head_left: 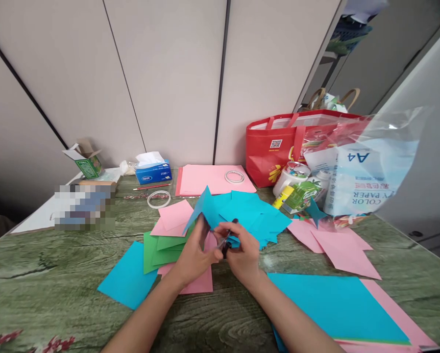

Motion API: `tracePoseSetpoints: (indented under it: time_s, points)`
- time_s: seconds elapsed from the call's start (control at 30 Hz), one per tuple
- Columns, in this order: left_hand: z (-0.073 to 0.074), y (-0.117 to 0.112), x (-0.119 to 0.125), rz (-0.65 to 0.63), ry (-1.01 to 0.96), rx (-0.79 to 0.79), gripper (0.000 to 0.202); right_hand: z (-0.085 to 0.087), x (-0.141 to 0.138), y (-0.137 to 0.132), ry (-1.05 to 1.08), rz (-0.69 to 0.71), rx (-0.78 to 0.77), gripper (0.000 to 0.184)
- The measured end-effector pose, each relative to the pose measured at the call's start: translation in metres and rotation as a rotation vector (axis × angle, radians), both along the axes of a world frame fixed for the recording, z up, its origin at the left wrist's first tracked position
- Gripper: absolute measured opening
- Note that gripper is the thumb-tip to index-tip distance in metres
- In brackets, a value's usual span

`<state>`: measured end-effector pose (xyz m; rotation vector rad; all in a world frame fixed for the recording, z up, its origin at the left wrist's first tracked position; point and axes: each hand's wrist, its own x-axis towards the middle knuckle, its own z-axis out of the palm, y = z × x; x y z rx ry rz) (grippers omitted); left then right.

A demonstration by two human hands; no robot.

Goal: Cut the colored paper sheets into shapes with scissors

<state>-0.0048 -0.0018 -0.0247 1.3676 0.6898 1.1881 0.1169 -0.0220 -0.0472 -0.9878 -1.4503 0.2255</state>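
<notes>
The paper pile (255,212) lies behind the hands (246,250) (tissue box (154,173) leftward).

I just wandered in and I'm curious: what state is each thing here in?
Left hand: gripping a blue sheet
Blue sheet: raised, bent or folded
Right hand: closed around scissors
Scissors: open or shut unclear
Blue paper pile: loosely spread, overlapping
Green carton: open at the top
Tissue box: open, tissue sticking out
Red bag: upright, open-topped
Glue stick: tilted
Pencil: lying flat

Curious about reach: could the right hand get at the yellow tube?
Probably yes: only blue paper lies between the right hand and the yellow tube, though that hand seems to hold scissors.
</notes>
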Motion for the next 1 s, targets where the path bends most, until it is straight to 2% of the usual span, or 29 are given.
tracePoseSetpoints:
  time_s: [0.07,0.1,0.17,0.2,0.23,0.3,0.43,0.53,0.67,0.87,1.0]
  points:
    - [0.006,0.003,0.001,-0.054,-0.158,-0.055,0.063,-0.002,0.003,0.003,-0.134,0.008,0.050,0.041]
    - [0.009,0.005,0.000,-0.044,-0.231,-0.104,0.058,-0.001,0.005,0.004,-0.169,0.006,0.068,0.043]
    - [0.014,0.010,-0.004,-0.039,-0.332,-0.217,0.061,0.002,0.008,0.006,-0.205,0.004,0.095,0.044]
    - [0.017,0.012,-0.007,0.024,-0.366,-0.245,0.051,0.004,0.010,0.007,-0.216,0.006,0.102,0.044]
    - [0.019,0.014,-0.010,0.105,-0.372,-0.287,0.039,0.006,0.011,0.007,-0.229,0.010,0.105,0.044]
    - [0.022,0.017,-0.015,0.167,-0.339,-0.383,0.024,0.008,0.013,0.008,-0.275,0.016,0.101,0.044]
    - [0.029,0.020,-0.025,0.121,-0.272,-0.530,0.024,0.006,0.017,0.010,-0.399,-0.001,0.089,0.044]
    - [0.034,0.022,-0.030,0.116,-0.282,-0.518,0.022,0.003,0.019,0.013,-0.431,-0.025,0.071,0.045]
    - [0.036,0.022,-0.032,0.145,-0.288,-0.495,0.032,0.002,0.020,0.015,-0.395,-0.068,0.030,0.043]
    - [0.021,0.018,-0.036,0.194,-0.316,-0.478,0.047,-0.002,0.018,0.016,-0.458,-0.025,0.015,0.043]
    - [0.011,0.018,-0.038,0.143,-0.274,-0.485,0.032,-0.004,0.016,0.016,-0.557,-0.002,0.023,0.046]
